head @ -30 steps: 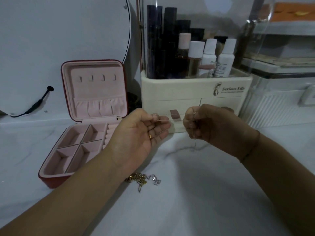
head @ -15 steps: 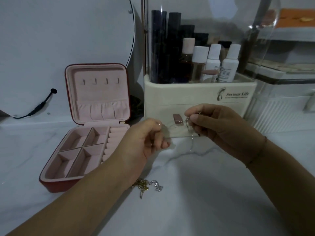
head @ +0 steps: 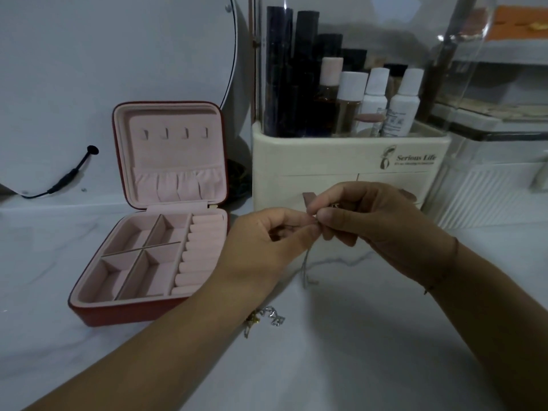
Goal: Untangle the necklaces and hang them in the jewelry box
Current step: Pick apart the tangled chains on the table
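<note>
Above the white marbled countertop (head: 355, 366), the left hand (head: 267, 241) and the right hand (head: 376, 223) meet fingertip to fingertip. Both pinch a thin silver necklace chain (head: 305, 268) whose loose length hangs down between them. A small tangle of gold and silver necklaces (head: 271, 317) lies on the counter, partly hidden by the left wrist. To the left sits the open red square jewelry box with pink velvet lining (head: 124, 315) (lid upright, four small hooks (head: 175, 133) in a row), and a cream plastic cosmetics organiser (head: 326, 161) stands behind the hands.

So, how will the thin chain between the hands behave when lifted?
Likely floppy: the thin chain hangs limp below the left hand and right hand pinching it. Probably light, and fine enough to slip or re-tangle easily.
</note>
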{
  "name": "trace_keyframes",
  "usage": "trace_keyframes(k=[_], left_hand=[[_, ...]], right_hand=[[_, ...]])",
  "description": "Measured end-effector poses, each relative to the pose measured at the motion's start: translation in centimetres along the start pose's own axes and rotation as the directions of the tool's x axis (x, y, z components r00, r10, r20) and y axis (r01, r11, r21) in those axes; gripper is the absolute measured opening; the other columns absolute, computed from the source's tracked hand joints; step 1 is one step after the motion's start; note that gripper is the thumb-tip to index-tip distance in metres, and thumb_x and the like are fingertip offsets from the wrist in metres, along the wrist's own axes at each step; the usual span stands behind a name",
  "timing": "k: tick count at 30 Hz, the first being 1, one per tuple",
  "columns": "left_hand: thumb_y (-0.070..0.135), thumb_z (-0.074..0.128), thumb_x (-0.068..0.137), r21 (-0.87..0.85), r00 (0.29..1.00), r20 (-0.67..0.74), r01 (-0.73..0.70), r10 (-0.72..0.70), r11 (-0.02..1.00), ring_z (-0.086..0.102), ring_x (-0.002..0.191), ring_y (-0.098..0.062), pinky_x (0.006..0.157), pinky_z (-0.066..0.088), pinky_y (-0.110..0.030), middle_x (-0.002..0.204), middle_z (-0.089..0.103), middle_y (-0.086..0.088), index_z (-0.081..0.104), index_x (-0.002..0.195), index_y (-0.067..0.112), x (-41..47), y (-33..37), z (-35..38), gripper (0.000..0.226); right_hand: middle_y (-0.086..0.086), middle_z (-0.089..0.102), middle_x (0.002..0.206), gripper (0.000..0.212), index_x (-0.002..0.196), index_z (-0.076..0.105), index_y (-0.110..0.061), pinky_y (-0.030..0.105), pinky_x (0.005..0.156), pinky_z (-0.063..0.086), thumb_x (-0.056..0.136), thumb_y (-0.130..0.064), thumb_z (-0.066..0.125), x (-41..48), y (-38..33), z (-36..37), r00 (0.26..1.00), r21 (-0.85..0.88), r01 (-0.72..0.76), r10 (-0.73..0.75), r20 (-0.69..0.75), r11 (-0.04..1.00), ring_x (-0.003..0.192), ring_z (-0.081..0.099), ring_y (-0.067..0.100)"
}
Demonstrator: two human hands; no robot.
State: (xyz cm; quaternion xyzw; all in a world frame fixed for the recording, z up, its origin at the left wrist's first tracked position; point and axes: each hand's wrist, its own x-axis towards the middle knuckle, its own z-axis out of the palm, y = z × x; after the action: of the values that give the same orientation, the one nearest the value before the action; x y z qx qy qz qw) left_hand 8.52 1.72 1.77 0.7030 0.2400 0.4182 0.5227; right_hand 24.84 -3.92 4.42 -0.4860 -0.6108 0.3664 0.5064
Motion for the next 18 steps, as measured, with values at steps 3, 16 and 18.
trace_keyframes(k=[3, 16, 18], left_hand=[[0.013, 0.068, 0.083, 0.001, 1.0, -0.008, -0.016, 0.016, 1.0, 0.049, 0.056, 0.0, 0.054, 0.039, -0.009, 0.058, 0.061, 0.009, 0.071, 0.074, 0.011, -0.08, 0.05, 0.03, 0.009], [0.008, 0.063, 0.085, -0.135, 0.974, -0.106, 0.187, -0.202, 0.973, 0.051, 0.061, -0.01, 0.063, 0.045, -0.018, 0.062, 0.06, -0.001, 0.069, 0.072, 0.008, 0.34, -0.24, 0.07, 0.014], [0.01, 0.058, 0.087, -0.113, 0.973, -0.073, 0.208, -0.217, 0.972, 0.05, 0.065, -0.014, 0.066, 0.044, -0.023, 0.065, 0.058, -0.006, 0.067, 0.077, -0.004, 0.21, -0.11, 0.18, 0.02]], right_hand=[[0.002, 0.068, 0.071, 0.017, 0.093, 0.068, -0.004, 0.016, 0.05, 0.042, 0.08, -0.013, 0.062, -0.01, -0.07, 0.13, 1.0, -0.017, -0.009, 0.009, 0.016, 1.0, 0.063, 0.059, 0.008], [0.0, 0.07, 0.068, 0.017, 0.086, 0.07, -0.009, 0.013, 0.061, 0.047, 0.071, -0.017, 0.069, 0.11, 0.28, 0.03, 0.996, -0.096, -0.08, 0.077, -0.035, 0.992, 0.064, 0.063, 0.004], [0.0, 0.07, 0.07, 0.016, 0.084, 0.069, -0.009, 0.015, 0.068, 0.05, 0.069, -0.017, 0.069, 0.08, 0.32, 0.01, 0.997, -0.072, -0.077, 0.075, -0.033, 0.994, 0.069, 0.065, 0.007]])
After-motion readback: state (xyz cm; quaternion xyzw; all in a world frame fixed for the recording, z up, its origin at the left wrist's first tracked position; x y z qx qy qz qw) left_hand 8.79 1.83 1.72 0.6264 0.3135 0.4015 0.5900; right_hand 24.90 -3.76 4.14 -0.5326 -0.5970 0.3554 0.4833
